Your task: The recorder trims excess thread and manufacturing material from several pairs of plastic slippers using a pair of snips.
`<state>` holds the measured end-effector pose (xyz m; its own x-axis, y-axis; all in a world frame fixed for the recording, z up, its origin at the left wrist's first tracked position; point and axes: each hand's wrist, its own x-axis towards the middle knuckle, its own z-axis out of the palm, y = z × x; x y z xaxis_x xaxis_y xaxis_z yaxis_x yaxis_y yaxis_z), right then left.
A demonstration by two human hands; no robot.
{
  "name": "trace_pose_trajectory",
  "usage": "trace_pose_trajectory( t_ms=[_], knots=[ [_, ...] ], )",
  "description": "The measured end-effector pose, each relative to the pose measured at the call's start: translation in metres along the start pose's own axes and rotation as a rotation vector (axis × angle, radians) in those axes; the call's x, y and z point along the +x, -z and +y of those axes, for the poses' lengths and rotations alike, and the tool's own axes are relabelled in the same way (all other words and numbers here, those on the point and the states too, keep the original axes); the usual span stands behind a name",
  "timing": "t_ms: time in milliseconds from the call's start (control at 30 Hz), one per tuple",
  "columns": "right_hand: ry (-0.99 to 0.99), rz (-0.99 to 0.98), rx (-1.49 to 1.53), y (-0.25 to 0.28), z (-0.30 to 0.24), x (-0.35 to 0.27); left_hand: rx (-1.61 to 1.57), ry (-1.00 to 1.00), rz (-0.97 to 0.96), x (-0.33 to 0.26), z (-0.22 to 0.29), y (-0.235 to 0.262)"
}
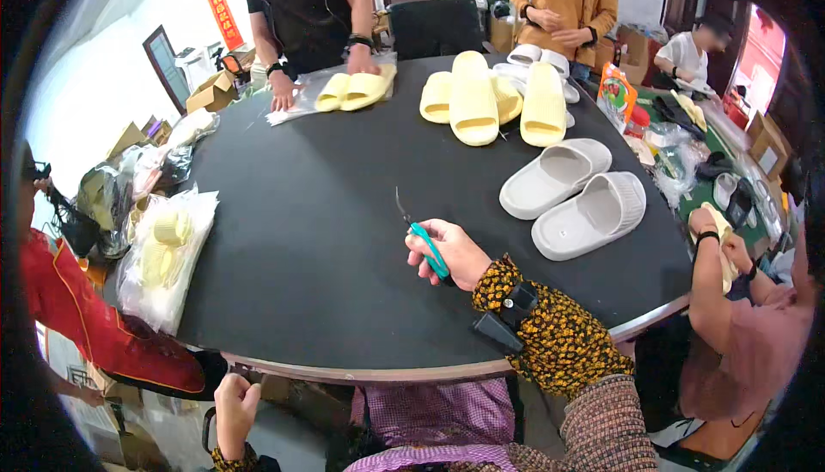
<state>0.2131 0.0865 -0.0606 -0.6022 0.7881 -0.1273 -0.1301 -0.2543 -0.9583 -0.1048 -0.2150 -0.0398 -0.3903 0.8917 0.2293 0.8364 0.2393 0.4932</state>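
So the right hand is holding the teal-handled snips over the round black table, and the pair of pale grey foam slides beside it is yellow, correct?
Not quite. In the head view the right hand does hold the teal-handled snips over the round black table, but the pair of foam slides beside it is pale grey; the yellow slides lie farther back.

The right hand (pixel 453 253) is bare, and its forearm wears a long sleeve (pixel 563 339) of dark fabric strewn with small orange-yellow flowers. A black, boxy device (pixel 507 317) is strapped at the wrist over that cuff. The left hand (pixel 235 403) is bare too, with the same flowered cuff at its wrist. Pink-and-white checked cloth (pixel 438 425) covers the lap.
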Motion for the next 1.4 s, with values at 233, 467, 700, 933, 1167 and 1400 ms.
trace_pose_trajectory(
  t_ms=[233, 467, 700, 933, 1167, 1400],
  knots=[
    [-0.024, 0.014, 0.016, 0.000, 0.002, -0.003, 0.035, 0.110, 0.021, -0.008, -0.008, 0.001],
    [-0.023, 0.015, 0.007, -0.002, 0.002, 0.000, 0.046, -0.184, 0.047, 0.037, 0.047, -0.010],
    [0.004, 0.009, -0.007, 0.005, 0.004, -0.001, -0.003, -0.356, 0.005, 0.071, 0.128, -0.036],
    [-0.045, 0.010, 0.026, -0.002, 0.002, -0.002, -0.155, -0.282, -0.116, 0.088, 0.146, -0.054],
    [-0.056, 0.009, 0.028, -0.003, 0.003, -0.001, -0.271, -0.445, -0.038, 0.111, 0.154, -0.072],
    [-0.062, 0.027, 0.035, -0.001, 0.002, -0.002, -0.259, -0.603, -0.138, 0.120, 0.178, -0.077]
  ],
)
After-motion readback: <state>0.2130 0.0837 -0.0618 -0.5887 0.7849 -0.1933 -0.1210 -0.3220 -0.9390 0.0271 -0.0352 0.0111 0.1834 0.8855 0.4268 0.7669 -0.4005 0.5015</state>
